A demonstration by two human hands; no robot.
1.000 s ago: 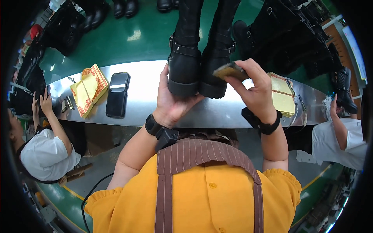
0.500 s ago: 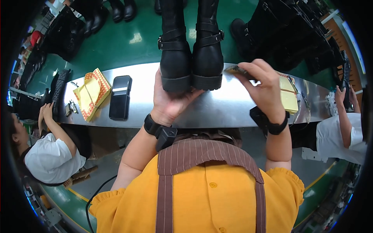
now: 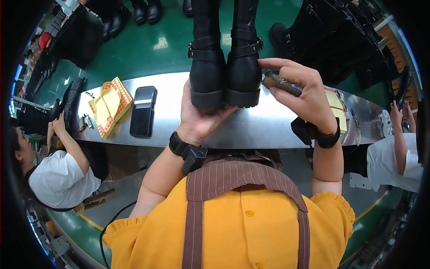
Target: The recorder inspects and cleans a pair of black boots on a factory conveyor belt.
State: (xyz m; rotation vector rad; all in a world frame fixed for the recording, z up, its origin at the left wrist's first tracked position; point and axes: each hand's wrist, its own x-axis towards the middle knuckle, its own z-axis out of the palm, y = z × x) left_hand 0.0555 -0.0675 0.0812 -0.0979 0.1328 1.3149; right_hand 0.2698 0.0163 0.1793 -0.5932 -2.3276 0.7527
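Left fingers (image 3: 185, 99) hold tall black leathery boots (image 3: 209, 74) beside the right fingers (image 3: 292, 73), which pinch a flat brown pad (image 3: 282, 84): press softly.

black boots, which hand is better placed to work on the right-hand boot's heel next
Right, probably: the right hand holds a small brownish block close beside that heel, while the left hand supports the boots.
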